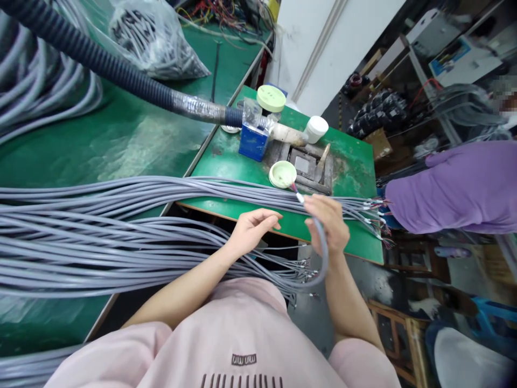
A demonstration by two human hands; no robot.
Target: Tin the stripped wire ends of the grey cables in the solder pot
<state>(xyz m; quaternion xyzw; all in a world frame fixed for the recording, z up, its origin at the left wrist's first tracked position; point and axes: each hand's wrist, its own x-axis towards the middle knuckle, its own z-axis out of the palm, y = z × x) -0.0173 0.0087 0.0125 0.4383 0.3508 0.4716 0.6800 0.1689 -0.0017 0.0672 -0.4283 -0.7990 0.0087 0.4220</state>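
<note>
In the head view, my right hand (329, 223) is closed round a single grey cable (322, 237). The cable bends down below the hand. Its stripped end, with a white band and thin coloured wires (294, 187), points at a small pale-green tub (283, 174); the wire tips are at its rim, and I cannot tell whether they touch what is inside. My left hand (256, 229) hovers beside the cable bundle, its thumb and fingers curled together with nothing visible in them. Under my hands a bundle of grey cables (210, 186) lies across the green table (226, 210).
A soldering-pot-like square fixture (305, 164) sits behind the tub, near a blue box (253, 143) and a white jar (316, 128). A dark ribbed hose (133, 81) crosses above. More cables (169, 258) hang nearest me. At right is a person in a purple top (452, 186).
</note>
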